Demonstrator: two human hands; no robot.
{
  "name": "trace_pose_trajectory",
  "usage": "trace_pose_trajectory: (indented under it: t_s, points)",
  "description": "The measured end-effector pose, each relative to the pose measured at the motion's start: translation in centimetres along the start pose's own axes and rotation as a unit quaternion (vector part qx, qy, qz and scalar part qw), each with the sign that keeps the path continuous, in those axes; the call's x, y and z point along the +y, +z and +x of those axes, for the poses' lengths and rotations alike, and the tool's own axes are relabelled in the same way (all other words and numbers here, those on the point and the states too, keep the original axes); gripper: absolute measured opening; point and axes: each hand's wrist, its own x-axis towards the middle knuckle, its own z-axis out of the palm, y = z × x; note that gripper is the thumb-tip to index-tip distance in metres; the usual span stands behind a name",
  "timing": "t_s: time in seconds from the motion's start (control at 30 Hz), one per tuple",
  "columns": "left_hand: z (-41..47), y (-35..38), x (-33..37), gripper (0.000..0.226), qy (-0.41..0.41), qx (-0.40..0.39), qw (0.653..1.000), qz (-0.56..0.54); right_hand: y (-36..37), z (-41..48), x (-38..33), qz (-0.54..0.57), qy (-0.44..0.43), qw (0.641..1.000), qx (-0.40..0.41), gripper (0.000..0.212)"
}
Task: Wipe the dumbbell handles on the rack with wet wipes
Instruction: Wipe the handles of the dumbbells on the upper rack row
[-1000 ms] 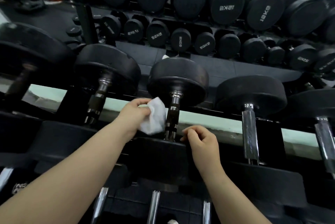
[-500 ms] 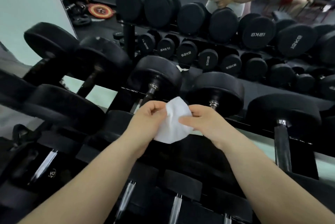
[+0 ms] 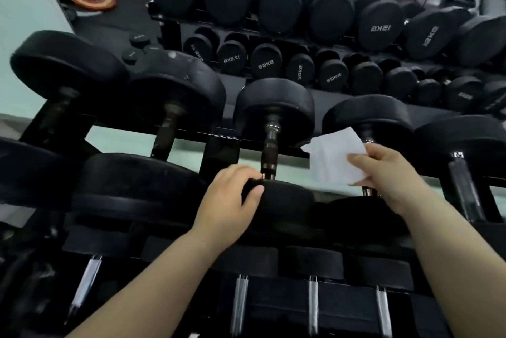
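While our left hand (image 3: 227, 195) rests curled on a heavy rubber dumbbell head (image 3: 284, 198), our right hand (image 3: 383, 173) pinches the limp, light wet wipe (image 3: 332, 157) beside the next steel handle (image 3: 368, 140); we judge it must wrap around this stiff, slippery bar
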Motion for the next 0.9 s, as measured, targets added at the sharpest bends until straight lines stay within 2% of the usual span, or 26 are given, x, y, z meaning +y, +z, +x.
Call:
trace_pose_trajectory:
  t_s: [0.1,0.17,0.23,0.3,0.37,0.47,0.5,0.57,0.63,0.73,0.83,0.9]
  points:
    - [0.5,1.0,-0.8,0.029,0.006,0.009,1.000,-0.027,1.5,1.0,-0.5,0.011,-0.027,0.999,0.040,0.019]
    - [0.7,1.7,-1.2,0.034,0.012,0.057,0.997,-0.057,3.0,2.1,-0.6,-0.054,-0.063,0.995,0.059,0.015]
    - [0.7,2.4,-1.6,0.030,0.027,0.106,0.992,-0.065,5.1,3.4,-0.1,-0.127,-0.093,0.986,0.052,0.014]
    - [0.7,2.7,-2.0,0.025,0.042,0.127,0.989,-0.070,7.3,4.8,0.5,-0.164,-0.104,0.980,0.043,0.025]
    - [0.7,2.9,-2.3,0.016,0.060,0.139,0.985,-0.079,9.2,5.8,1.3,-0.217,-0.132,0.967,-0.006,0.027]
    - [0.9,3.2,-2.8,0.008,0.076,0.152,0.982,-0.088,10.3,6.7,2.8,-0.276,-0.194,0.937,-0.096,0.010]
    - [0.9,3.2,-2.9,0.009,0.077,0.153,0.981,-0.088,10.0,6.8,3.1,-0.273,-0.211,0.931,-0.117,0.010]
    - [0.9,3.3,-3.0,0.010,0.080,0.152,0.982,-0.082,9.2,6.6,3.2,-0.277,-0.218,0.920,-0.171,0.029]
    - [0.9,3.3,-3.1,0.010,0.081,0.149,0.982,-0.083,8.7,6.6,3.2,-0.293,-0.229,0.903,-0.213,0.027]
    - [0.9,3.4,-3.3,0.010,0.085,0.154,0.981,-0.080,9.2,7.0,3.1,-0.317,-0.280,0.889,-0.178,0.027]
    - [0.9,3.5,-3.4,0.010,0.085,0.158,0.981,-0.077,10.2,8.8,2.4,-0.332,-0.337,0.877,-0.086,0.017]
    - [0.9,3.5,-3.4,0.010,0.085,0.160,0.980,-0.077,10.4,9.8,1.6,-0.353,-0.313,0.879,-0.067,0.013]
